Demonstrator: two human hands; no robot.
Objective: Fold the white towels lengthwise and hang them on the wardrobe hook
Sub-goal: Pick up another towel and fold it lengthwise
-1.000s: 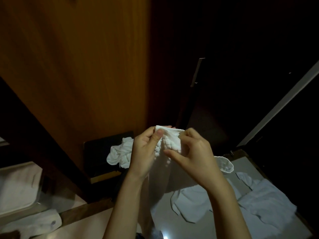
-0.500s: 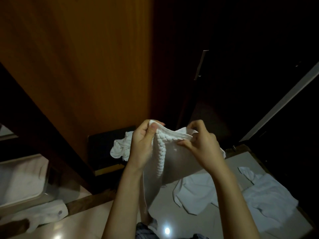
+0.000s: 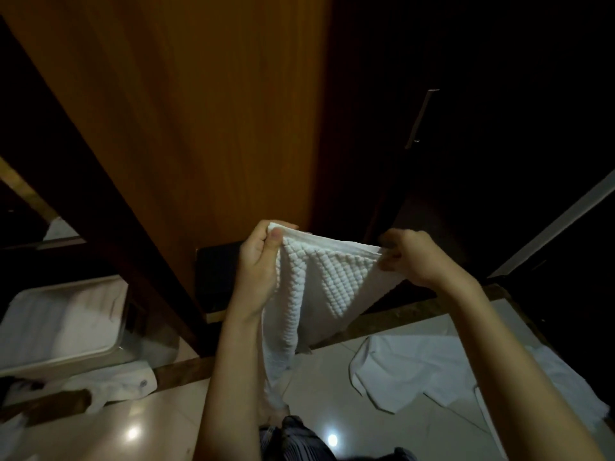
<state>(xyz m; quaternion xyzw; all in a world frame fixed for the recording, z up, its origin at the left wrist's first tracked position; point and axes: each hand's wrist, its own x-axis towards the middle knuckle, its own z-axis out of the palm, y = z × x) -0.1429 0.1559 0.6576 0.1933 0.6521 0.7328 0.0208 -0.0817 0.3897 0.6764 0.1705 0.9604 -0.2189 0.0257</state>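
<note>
White waffle towel (image 3: 309,287) stretched by its top edge, hanging down; more white towels (image 3: 432,371) crumpled on floor, near right.

The left hand (image 3: 258,261) and the right hand (image 3: 412,257) hold 1 white waffle-textured towel (image 3: 316,287) by its top edge, stretched taut between them. Each hand pinches 1 upper corner between thumb and fingers. The remainder of the towel hangs down between the forearms toward the glossy pale tiled floor (image 3: 316,394). A tall orange-brown wooden wardrobe panel (image 3: 199,128) stands directly behind the hands. More white towels (image 3: 416,371) lie crumpled on the floor at lower right. A pale rectangular plastic bin (image 3: 60,324) sits at lower left, beside the panel base. The area at upper right is too dark to resolve.
</note>
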